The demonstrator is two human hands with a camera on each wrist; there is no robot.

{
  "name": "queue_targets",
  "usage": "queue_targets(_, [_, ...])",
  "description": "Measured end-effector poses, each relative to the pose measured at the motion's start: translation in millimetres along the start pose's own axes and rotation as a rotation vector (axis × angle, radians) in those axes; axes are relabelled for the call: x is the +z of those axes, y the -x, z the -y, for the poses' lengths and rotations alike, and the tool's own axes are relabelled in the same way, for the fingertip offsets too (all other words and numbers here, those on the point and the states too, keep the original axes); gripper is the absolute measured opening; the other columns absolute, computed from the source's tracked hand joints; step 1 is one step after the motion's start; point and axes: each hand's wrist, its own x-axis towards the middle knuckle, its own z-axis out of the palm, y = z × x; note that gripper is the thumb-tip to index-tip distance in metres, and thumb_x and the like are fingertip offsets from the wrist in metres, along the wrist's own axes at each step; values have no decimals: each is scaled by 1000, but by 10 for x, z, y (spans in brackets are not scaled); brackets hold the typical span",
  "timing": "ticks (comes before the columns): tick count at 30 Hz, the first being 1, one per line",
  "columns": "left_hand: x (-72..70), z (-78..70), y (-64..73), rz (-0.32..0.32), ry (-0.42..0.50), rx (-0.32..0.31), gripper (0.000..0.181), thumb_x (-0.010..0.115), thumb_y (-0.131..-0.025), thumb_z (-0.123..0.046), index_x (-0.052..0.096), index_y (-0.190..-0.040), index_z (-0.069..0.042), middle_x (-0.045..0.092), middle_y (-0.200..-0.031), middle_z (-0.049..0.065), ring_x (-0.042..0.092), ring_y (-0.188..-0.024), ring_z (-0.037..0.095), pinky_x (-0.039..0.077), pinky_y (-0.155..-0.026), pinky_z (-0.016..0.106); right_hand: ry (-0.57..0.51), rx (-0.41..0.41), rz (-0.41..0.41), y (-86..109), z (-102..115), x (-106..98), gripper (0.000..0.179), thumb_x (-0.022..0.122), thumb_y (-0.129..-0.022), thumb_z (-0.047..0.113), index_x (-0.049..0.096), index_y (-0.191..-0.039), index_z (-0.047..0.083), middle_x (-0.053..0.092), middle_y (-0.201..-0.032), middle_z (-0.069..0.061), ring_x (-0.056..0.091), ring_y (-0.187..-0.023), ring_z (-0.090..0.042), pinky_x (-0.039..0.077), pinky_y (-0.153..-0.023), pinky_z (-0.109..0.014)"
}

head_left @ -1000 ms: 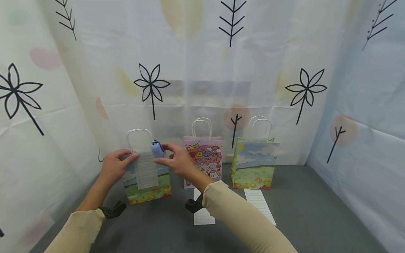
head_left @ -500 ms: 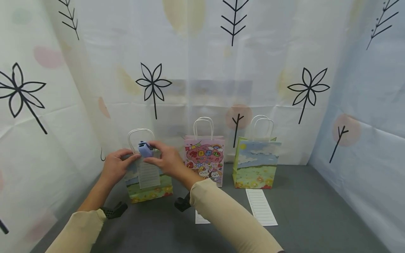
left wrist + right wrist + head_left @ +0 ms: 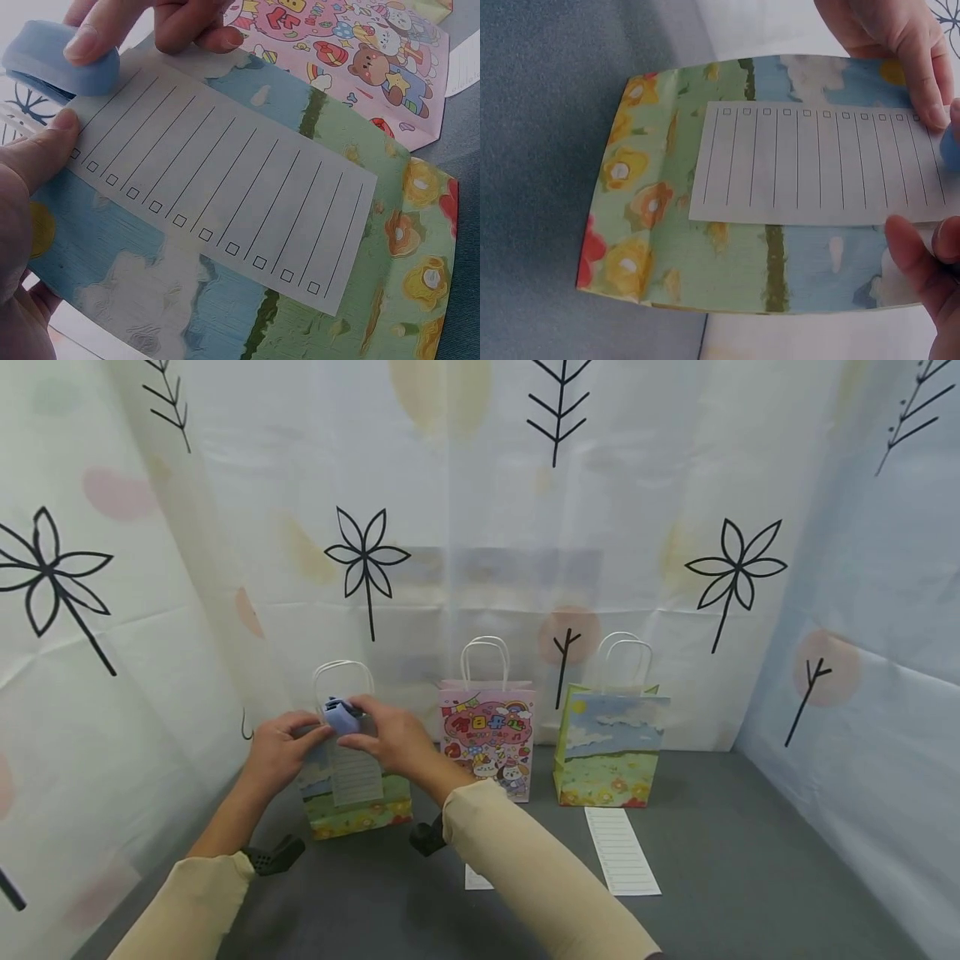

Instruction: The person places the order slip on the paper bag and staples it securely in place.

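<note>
A sky-and-meadow paper gift bag (image 3: 360, 822) with white handles stands at the left of the table. A lined checklist slip (image 3: 225, 187) lies flat against its front, near the top rim. My left hand (image 3: 281, 750) pinches the slip and the bag's rim, thumb on the paper. From the right, my right hand (image 3: 393, 739) holds a small blue stapler (image 3: 342, 717) at that rim, beside the left thumb. In the left wrist view the stapler sits over the slip's upper end; whether its jaws are pressed together I cannot tell.
A pink cartoon gift bag (image 3: 487, 727) stands at the middle, and another meadow gift bag (image 3: 611, 760) to its right. One lined slip (image 3: 622, 852) lies before the right bag; another slip (image 3: 477, 878) is partly under my right forearm. Printed cloth (image 3: 495, 577) walls the grey table.
My right hand has moved left with the stapler, from the right of the slip to the bag's rim by the left thumb. The left hand keeps its grip.
</note>
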Motion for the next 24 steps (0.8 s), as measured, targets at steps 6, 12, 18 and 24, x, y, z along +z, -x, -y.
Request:
queue_targets(6, [7, -9, -9, 6, -11, -15, 13, 74, -87, -13, 74, -92, -1, 70, -95, 12, 60, -84, 16, 43, -68, 19, 52, -3, 28, -34, -22, -21, 55, 66, -90, 43, 51, -139, 22, 66, -119, 1, 61, -98, -9, 48, -79, -26])
queue_targets(12, [-16, -4, -8, 25, 23, -42, 15, 73, -88, -15, 74, -94, -1, 70, -95, 11, 59, -83, 12, 43, -68, 19, 79, -15, 46, -44, -14, -47, 53, 67, -90, 42, 53, -137, 21, 66, -119, 2, 62, -98, -9, 48, -79, -25])
queue_targets(18, [-61, 16, -6, 83, 71, -3, 16, 69, -92, -13, 73, -99, 0, 71, -96, 13, 57, -82, 1, 43, -69, 17, 97, -22, 48, -50, -14, -50, 51, 67, -90, 43, 55, -134, 19, 66, -117, 2, 62, -95, -8, 48, -77, -24])
queue_targets(24, [-65, 21, 17, 78, 99, 20, 15, 68, -92, -8, 73, -101, 3, 70, -97, 15, 57, -82, -2, 43, -69, 15, 115, -39, 44, -36, -4, -39, 52, 68, -89, 43, 56, -132, 18, 67, -115, 2, 62, -93, -8, 47, -75, -23])
